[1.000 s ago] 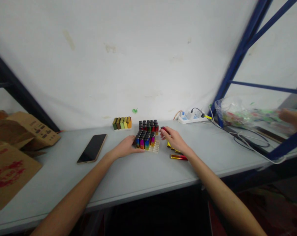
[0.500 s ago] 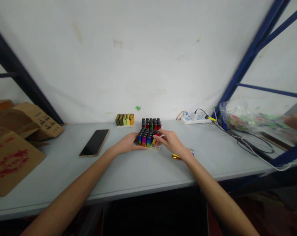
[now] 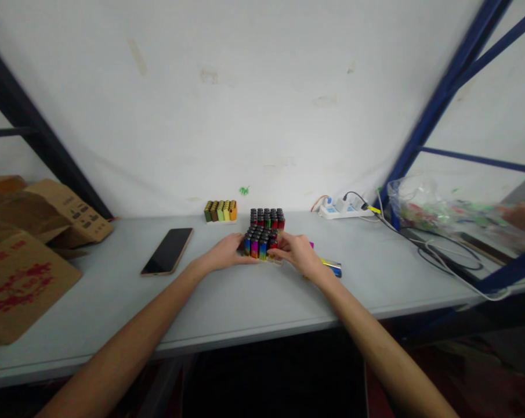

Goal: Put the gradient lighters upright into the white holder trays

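In front of me stands a clear tray (image 3: 274, 261) of upright lighters (image 3: 254, 248) with black tops and shiny rainbow, blue and purple bodies. My left hand (image 3: 226, 252) is closed on the tray's left side, thumb along its front edge. At the front right corner my right hand (image 3: 297, 253) pinches a lighter, which its fingers mostly cover. Loose metallic lighters (image 3: 333, 267) lie on the table beside and partly behind my right wrist. Directly behind the tray is another block of dark-topped lighters (image 3: 267, 218), red and green.
A block of green and yellow lighters (image 3: 220, 211) stands by the wall. A phone (image 3: 167, 251) lies left, near brown paper bags (image 3: 29, 284). At the right are a power strip (image 3: 347, 208), cables, a blue frame post (image 3: 436, 104) and another person's hand (image 3: 521, 219) by plastic bags.
My right hand has shifted slightly down and right at the tray's corner, and the lighter in it shows less. More of the loose lighters is visible. My left hand stays on the tray.
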The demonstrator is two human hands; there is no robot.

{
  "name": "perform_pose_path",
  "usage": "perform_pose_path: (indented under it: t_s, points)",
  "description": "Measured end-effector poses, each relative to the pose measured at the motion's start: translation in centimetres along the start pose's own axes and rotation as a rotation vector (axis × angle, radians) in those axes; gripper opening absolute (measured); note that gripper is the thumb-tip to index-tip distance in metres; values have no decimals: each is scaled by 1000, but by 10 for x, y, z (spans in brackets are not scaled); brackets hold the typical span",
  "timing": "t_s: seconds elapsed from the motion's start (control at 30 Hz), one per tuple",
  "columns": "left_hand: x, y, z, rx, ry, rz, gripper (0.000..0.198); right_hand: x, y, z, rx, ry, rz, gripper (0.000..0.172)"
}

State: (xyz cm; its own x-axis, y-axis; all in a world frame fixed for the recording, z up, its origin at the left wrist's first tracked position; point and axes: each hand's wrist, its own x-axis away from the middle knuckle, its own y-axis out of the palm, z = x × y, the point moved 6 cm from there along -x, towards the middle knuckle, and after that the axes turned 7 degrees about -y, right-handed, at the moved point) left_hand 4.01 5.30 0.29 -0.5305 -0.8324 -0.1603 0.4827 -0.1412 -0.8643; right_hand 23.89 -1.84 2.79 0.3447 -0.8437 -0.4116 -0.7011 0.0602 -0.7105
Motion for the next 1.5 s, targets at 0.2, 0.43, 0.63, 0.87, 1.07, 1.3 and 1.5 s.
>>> perform_pose_path:
  t_s: [0.2,0.43,0.63,0.87,1.07,1.3,1.5]
  points:
    - [0,0,1,46,5,-19,71,-3,-1,-5,279,-19,-29,21]
    - [0,1,3,-4,-11,-43,74,0,-40,8,207,-19,-29,29]
    - [0,1,2,-50,-28,-52,77,15,-75,60,396,283,-248,14]
    - [0,-1,4,-15,-25,-50,76,33,-103,72,368,393,-390,22]
    - [-1,-1,3,7,-9,-41,74,45,-97,77,283,463,-576,27]
    - [-1,2,2,-29,-24,-65,75,43,-94,82,304,468,-567,23]
    - [-1,-1,1,24,-26,-39,74,33,-104,61,145,237,-369,36]
